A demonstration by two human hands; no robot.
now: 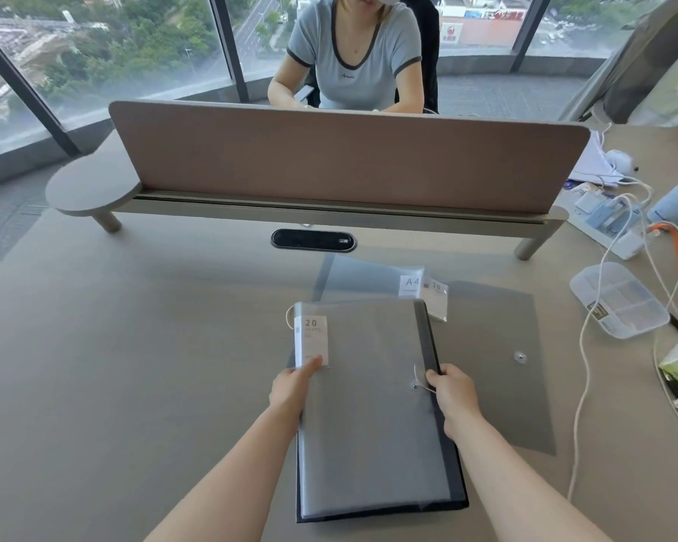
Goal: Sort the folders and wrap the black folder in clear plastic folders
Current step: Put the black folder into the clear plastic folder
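Wrapping step, seen from the head camera. The black folder (441, 389) lies flat on the desk (134, 365), on the near side of the desk divider (341, 158), with a clear plastic folder (368, 416) laid over it so that only a dark strip along the right edge and the near edge shows. The left hand (290, 389) pinches the left edge of the clear cover just below its white "20" label (311, 340); the right hand (453, 393) is closed on the right edge of the black folder, beside the string-and-button clasp (415, 385). Between this stack and the divider lies a second clear folder (368, 277) marked "A4"; to the stack's right, a grey translucent snap envelope (498, 361) lies flat. The black folder appears only partly enclosed; the next move probably calls for squaring the edges, seating it fully and securing the clasp.
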